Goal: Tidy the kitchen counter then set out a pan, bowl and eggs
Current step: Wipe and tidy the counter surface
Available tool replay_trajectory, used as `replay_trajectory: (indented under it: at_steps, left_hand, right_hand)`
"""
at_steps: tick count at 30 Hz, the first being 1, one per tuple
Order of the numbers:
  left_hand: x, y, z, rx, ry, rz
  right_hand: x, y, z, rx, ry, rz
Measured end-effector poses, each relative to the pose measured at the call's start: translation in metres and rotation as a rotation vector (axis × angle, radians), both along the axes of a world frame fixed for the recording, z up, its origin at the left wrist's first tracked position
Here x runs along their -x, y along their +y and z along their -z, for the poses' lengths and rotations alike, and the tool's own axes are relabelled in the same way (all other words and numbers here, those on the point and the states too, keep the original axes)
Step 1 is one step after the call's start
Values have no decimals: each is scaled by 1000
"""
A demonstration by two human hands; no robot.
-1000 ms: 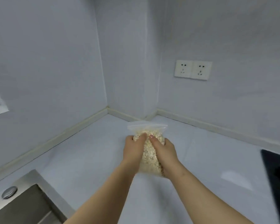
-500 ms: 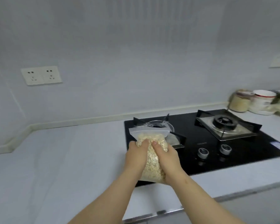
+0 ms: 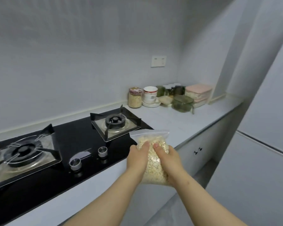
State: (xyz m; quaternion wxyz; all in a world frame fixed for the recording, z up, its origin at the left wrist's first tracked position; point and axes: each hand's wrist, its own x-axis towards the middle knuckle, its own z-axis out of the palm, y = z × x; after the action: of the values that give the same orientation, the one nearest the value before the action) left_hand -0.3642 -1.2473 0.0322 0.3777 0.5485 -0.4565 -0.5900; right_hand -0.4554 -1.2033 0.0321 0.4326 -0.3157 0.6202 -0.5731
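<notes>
A clear zip bag of oats (image 3: 153, 162) is held upright in the air between both hands, above the counter's front edge to the right of the stove. My left hand (image 3: 137, 158) grips its left side and my right hand (image 3: 170, 160) grips its right side, thumbs pressed on the front. The bag's sealed top sticks up above my fingers. No pan, bowl or eggs can be seen.
A black two-burner gas stove (image 3: 82, 144) fills the counter's left part. At the far right end stand an oat jar (image 3: 135, 97), a white cup (image 3: 150, 95), green glass containers (image 3: 183, 103) and a pink box (image 3: 198, 93). A tall white fridge (image 3: 265, 144) stands on the right.
My view has swung right from the counter corner and sink, past the stove, to the counter's right end. Both hands have kept the same grip on the oat bag and carried it rightward.
</notes>
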Motion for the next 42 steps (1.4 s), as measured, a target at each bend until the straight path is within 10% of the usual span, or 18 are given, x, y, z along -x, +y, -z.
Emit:
replay_trajectory:
  at_steps: [28, 42]
  left_hand:
    - [345, -359, -34, 158, 72, 297]
    - [405, -521, -12, -36, -328, -85]
  right_hand:
    - [343, -340, -37, 129, 3, 191]
    - [470, -551, -60, 203, -39, -20]
